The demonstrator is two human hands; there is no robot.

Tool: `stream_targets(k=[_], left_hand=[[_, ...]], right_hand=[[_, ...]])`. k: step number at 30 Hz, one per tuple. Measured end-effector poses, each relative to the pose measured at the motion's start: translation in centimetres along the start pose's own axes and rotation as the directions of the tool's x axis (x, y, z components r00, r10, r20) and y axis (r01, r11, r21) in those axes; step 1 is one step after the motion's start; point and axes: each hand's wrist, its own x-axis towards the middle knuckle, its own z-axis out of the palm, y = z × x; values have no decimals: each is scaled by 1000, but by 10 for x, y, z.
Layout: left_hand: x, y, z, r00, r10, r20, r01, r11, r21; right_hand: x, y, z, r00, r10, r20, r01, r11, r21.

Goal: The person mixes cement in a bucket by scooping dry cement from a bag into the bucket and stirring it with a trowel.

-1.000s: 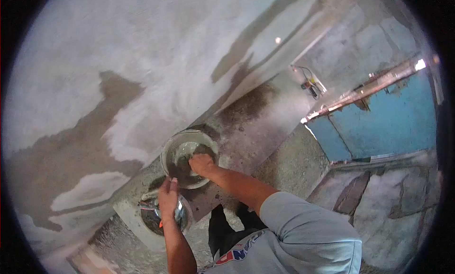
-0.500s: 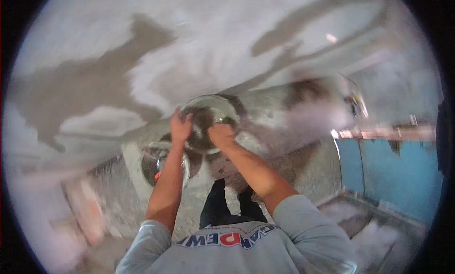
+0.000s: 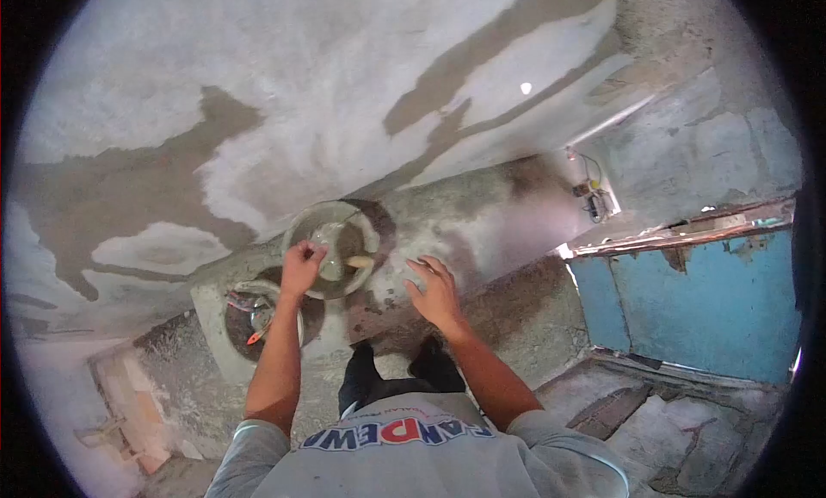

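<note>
A round bucket (image 3: 373, 231) with greyish wet material inside sits on a concrete ledge, and a tan handle-like piece (image 3: 360, 261) shows inside its right side. My left hand (image 3: 301, 268) is over the bucket's lower left edge with its fingers curled together; whatever they may hold is too small to tell. To the right of the bucket, my right hand (image 3: 435, 293) hovers above the ledge, fingers apart, holding nothing. A second container (image 3: 299, 326), partly behind my left forearm, has tools in it, one with an orange end (image 3: 254, 338).
The concrete ledge (image 3: 482, 207) runs up to the right, toward a small object with wires (image 3: 594, 201). Behind it rises a grey wall (image 3: 344, 85) with damp, darker patches. A blue panel (image 3: 688, 304) stands at the right.
My right hand has come out of the bucket, moved to the right and opened. My left hand has moved from the bucket's left rim to over its lower left part, fingers now curled. The view has shifted.
</note>
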Motion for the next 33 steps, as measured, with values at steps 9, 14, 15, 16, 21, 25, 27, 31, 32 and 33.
stream_targets(k=[9, 14, 15, 16, 21, 25, 27, 31, 32, 33], left_hand=[[-69, -15, 52, 987, 109, -118, -58, 928, 367], [-120, -13, 54, 734, 412, -540, -49, 825, 562], [-130, -24, 40, 686, 342, -643, 87, 838, 539], [-138, -37, 22, 621, 279, -733, 217, 837, 502], [-143, -141, -53, 831, -251, -495, 369, 916, 155], [-150, -81, -160, 833, -242, -497, 47, 927, -372], [-149, -103, -217, 780, -478, -403, 242, 825, -510], [-144, -55, -229, 747, -276, -605, 327, 944, -28], [-144, -41, -224, 757, -253, -603, 313, 950, -6], [-141, -29, -221, 768, -236, -595, 304, 952, 15]], right_hand=[[-62, 168, -22, 923, 311, 227, -354, 916, 188], [-40, 184, -41, 917, 166, 364, -249, 949, 195], [-39, 184, -43, 925, 183, 334, -264, 940, 214], [-37, 184, -42, 932, 201, 301, -278, 930, 239], [-52, 155, -53, 918, 342, 202, -380, 904, 195], [-71, 89, -66, 897, 430, -102, -402, 890, 217], [-83, 74, -86, 792, 542, -281, -484, 838, 254], [-104, 105, -182, 507, 675, -535, -702, 684, 197], [-110, 123, -214, 491, 645, -585, -712, 684, 157], [-112, 141, -245, 484, 609, -628, -720, 686, 109]])
